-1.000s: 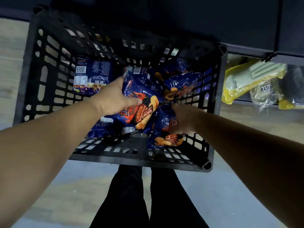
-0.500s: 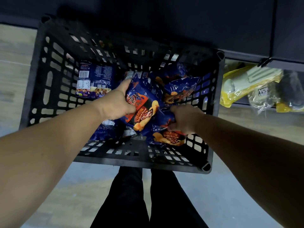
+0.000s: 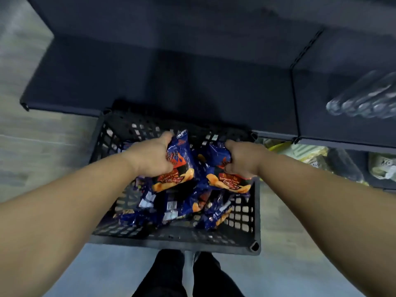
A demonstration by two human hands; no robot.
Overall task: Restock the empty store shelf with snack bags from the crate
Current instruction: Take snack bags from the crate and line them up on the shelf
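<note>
- We see a blue barbecue snack bag (image 3: 179, 166) gripped upright in our left hand (image 3: 150, 157).
- A second bag (image 3: 225, 170) sits clutched in our right hand (image 3: 242, 158).
- Below both hands, loose bags (image 3: 171, 209) lie in the black crate (image 3: 177, 242).
- Beyond our hands, the dark shelf (image 3: 171, 76) is bare.

Bare dark shelf (image 3: 171, 78) above crate (image 3: 171, 241)

Glossy, crinkled foil snack bags (image 3: 179, 166) lie in a matt black perforated plastic crate (image 3: 177, 243) below a matt dark shelf (image 3: 171, 82).
</note>
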